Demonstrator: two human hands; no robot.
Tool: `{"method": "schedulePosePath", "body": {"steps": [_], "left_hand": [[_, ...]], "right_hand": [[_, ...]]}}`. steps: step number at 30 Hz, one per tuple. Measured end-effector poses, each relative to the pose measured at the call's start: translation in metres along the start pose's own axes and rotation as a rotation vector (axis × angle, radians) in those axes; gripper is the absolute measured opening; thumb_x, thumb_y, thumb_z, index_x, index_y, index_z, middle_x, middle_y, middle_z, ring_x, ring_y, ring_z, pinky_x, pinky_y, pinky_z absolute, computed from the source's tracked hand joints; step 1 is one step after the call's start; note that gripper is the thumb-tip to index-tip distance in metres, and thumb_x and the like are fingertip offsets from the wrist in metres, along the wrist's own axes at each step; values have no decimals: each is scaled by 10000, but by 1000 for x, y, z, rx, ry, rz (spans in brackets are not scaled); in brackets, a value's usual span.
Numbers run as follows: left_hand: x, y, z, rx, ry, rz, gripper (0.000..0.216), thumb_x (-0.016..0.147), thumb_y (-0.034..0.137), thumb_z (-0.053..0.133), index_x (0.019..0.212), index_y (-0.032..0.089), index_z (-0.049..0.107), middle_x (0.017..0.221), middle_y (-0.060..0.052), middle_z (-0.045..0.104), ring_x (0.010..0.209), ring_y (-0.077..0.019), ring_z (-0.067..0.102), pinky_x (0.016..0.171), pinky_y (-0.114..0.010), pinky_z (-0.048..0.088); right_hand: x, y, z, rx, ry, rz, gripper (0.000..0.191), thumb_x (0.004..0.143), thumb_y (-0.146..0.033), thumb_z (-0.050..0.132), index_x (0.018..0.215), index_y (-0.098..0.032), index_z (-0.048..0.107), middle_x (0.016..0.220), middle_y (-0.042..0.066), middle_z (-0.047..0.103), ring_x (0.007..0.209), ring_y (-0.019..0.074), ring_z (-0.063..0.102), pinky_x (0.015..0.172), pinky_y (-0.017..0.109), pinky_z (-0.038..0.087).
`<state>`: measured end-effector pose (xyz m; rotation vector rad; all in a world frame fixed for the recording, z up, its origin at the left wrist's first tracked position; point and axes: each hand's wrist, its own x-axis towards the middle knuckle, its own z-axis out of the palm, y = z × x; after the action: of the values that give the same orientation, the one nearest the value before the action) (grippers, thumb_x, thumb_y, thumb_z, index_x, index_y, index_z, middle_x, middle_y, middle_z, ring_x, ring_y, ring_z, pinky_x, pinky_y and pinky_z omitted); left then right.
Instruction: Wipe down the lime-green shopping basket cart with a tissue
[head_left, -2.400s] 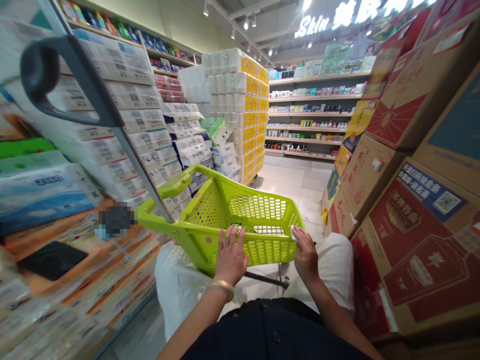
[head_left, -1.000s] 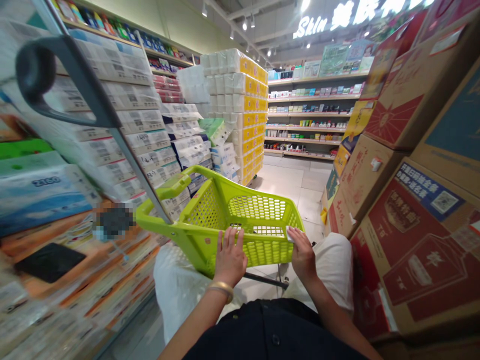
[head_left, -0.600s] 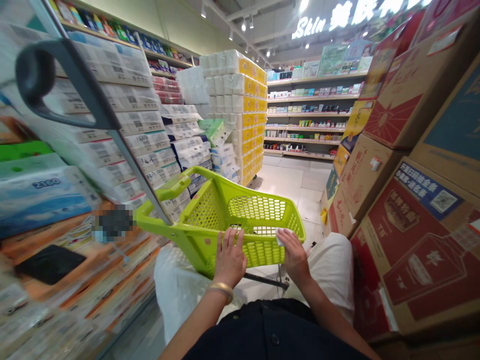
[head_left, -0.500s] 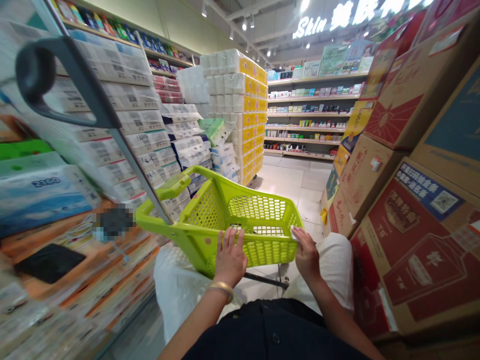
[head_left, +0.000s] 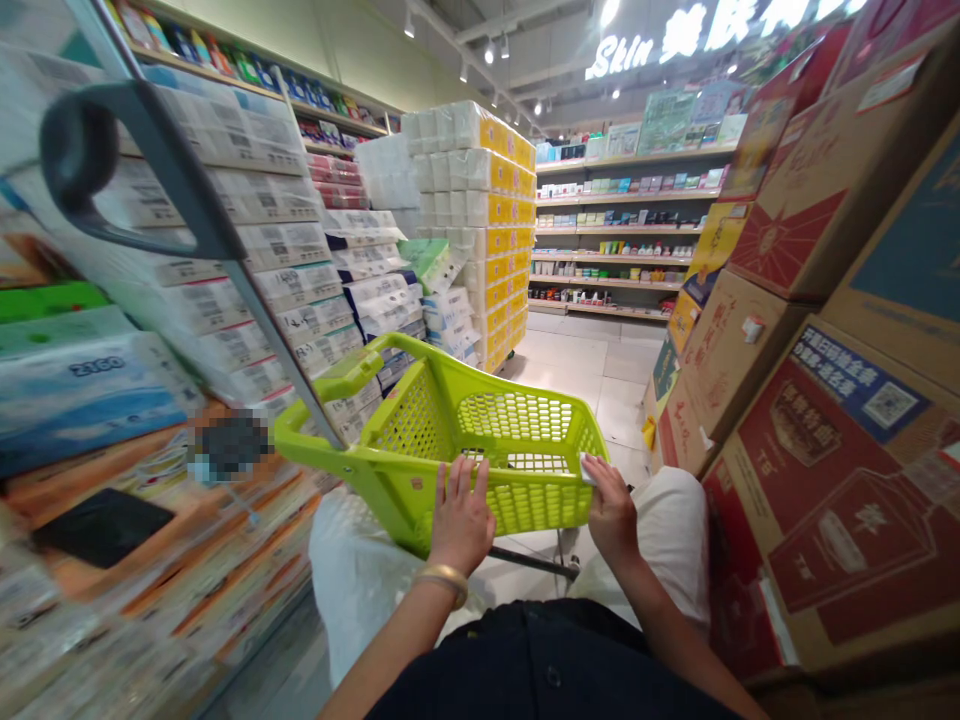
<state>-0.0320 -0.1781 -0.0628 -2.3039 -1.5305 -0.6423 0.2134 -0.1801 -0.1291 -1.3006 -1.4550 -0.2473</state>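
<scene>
A lime-green plastic shopping basket [head_left: 420, 415] on wheels is tilted on its side in front of me, with its grey pull handle [head_left: 112, 160] reaching up to the upper left. My left hand [head_left: 459, 520] lies flat with fingers spread on the near wall of the basket. My right hand [head_left: 611, 508] presses a small white wipe [head_left: 586, 467] against the basket's right corner, fingers closed over it. A gold bangle sits on my left wrist.
Stacked tissue packs [head_left: 225, 230] fill the left side. A tall stack of white and yellow paper rolls [head_left: 480, 220] stands ahead. Red and brown cartons [head_left: 825, 380] are piled on the right. The tiled aisle floor [head_left: 592, 370] leads to far shelves.
My right hand slid the wipe left along the basket's rim, then back to the right corner. The left hand stayed flat on the basket.
</scene>
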Motion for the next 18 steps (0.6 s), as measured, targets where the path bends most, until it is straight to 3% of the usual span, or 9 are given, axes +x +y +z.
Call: {"method": "schedulePosePath", "body": {"steps": [3, 8, 10, 14, 18], "left_hand": [[0, 0, 2, 3, 15, 2, 667, 743, 206, 602, 1389, 147, 450, 1330, -143, 530, 1374, -307, 370, 1225, -504, 179], [-1, -1, 2, 5, 21, 9, 663, 742, 201, 604, 1387, 151, 454, 1330, -141, 530, 1370, -308, 372, 1224, -507, 180], [-1, -1, 2, 4, 15, 11, 664, 741, 197, 603, 1387, 152, 454, 1330, -139, 529, 1366, -306, 376, 1223, -501, 184], [0, 0, 2, 1, 13, 5, 672, 740, 207, 607, 1390, 146, 448, 1334, -144, 528, 1369, -310, 373, 1222, -505, 184], [0, 0, 3, 0, 28, 3, 685, 729, 205, 613, 1392, 157, 443, 1340, -144, 525, 1376, -310, 364, 1221, -513, 185]], "right_hand": [[-2, -8, 5, -6, -6, -9, 505, 872, -28, 356, 1234, -202, 661, 1228, 96, 699, 1248, 227, 592, 1106, 530, 427], [-5, -34, 16, 99, -196, -217, 519, 894, -28, 376, 1277, -266, 634, 1301, 41, 663, 1280, 186, 568, 1124, 459, 428], [-3, -25, 11, 87, -175, -194, 520, 894, -27, 367, 1273, -259, 636, 1289, 45, 670, 1269, 188, 576, 1114, 463, 438], [1, 5, -1, -12, -21, -4, 505, 861, -31, 368, 1232, -205, 663, 1212, 91, 706, 1218, 232, 611, 1075, 520, 461], [-2, -6, 5, 2, -50, -18, 505, 859, -26, 371, 1231, -205, 662, 1244, 88, 691, 1243, 232, 592, 1100, 524, 431]]}}
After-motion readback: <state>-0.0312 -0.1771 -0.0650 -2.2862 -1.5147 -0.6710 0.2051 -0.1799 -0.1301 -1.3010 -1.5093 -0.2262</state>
